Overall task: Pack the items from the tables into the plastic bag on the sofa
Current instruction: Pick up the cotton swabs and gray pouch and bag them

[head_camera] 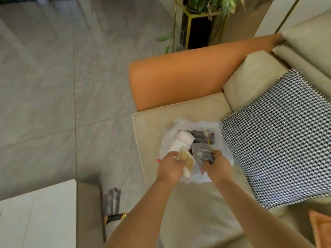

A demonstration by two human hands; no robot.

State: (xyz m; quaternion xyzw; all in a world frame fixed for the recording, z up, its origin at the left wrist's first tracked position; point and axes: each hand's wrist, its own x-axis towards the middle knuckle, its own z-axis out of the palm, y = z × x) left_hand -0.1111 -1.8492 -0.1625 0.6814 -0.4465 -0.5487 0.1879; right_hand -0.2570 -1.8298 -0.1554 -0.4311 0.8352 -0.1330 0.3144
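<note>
Bag (217, 126) first: it is white plastic and it sits open on the sofa (152, 126) seat, right under our hands. Our left hand (170, 167) has its fingers curled round a tan pack (187, 161) of thin sticks at the near edge of the bag. Our right hand (217, 164) pinches a dark, shiny packet (203, 153) just beside the tan one. The two hands are close, but they do not touch.

Deeper in the bag we see a pink and white bundle (181, 140) and some grey wrapped things (198, 136). We cannot tell what they are.

Beside the bag on the right leans a black and white pillow (279, 136). Past the bag is the orange arm (188, 74) of the sofa. Behind that stands a plant (209, 4) on a black and gold stand (196, 31). Down at our left is a white table (35, 217), and one grey packet (112, 201) lies on the floor (62, 77) near it.
</note>
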